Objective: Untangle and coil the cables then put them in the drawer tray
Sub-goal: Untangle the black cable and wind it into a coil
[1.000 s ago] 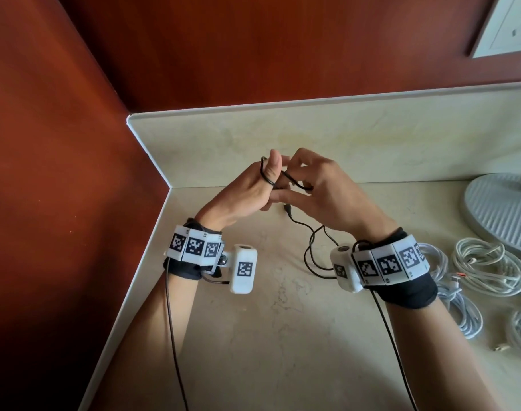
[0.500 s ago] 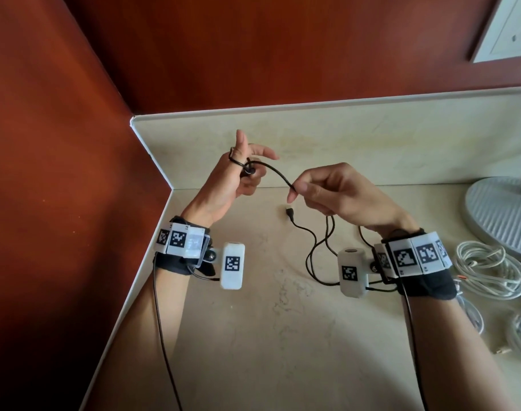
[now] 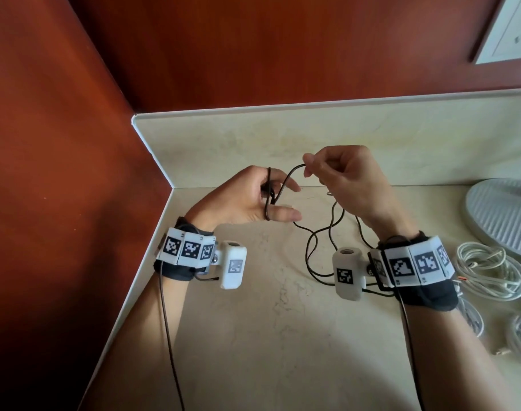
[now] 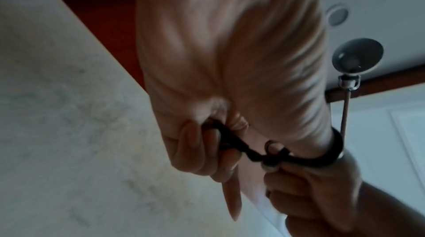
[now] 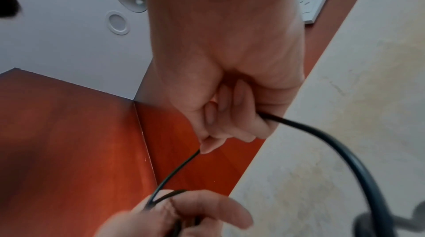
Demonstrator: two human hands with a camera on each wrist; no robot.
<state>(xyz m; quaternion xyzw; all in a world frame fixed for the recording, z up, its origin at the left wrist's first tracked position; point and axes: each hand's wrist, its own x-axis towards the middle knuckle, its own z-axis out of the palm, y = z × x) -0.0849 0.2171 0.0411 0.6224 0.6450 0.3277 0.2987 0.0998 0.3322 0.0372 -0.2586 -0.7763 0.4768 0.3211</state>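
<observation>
A thin black cable [image 3: 286, 180] is looped round the fingers of my left hand [image 3: 283, 203], held above the counter's back-left corner. In the left wrist view the curled left fingers [image 4: 195, 150] grip the cable [image 4: 241, 145]. My right hand [image 3: 308, 167] is just right of it and higher, pinching the cable between thumb and forefinger. In the right wrist view the cable [image 5: 333, 141] runs out of the right hand's curled fingers [image 5: 220, 128] toward the left hand [image 5: 179, 210]. The rest of the cable trails down in loose bends onto the counter [image 3: 312, 247]. No drawer tray is in view.
Several white cables [image 3: 484, 274] lie in coils at the right edge of the marble counter [image 3: 268, 336]. A grey ribbed round base [image 3: 508, 215] stands behind them. Red-brown walls close off the left and back, and a white socket plate [image 3: 511, 28] is at the upper right.
My left hand has dropped and turned from upright to level, with the cable round its fingers. My right hand has risen and moved left, carrying the cable over toward the left hand.
</observation>
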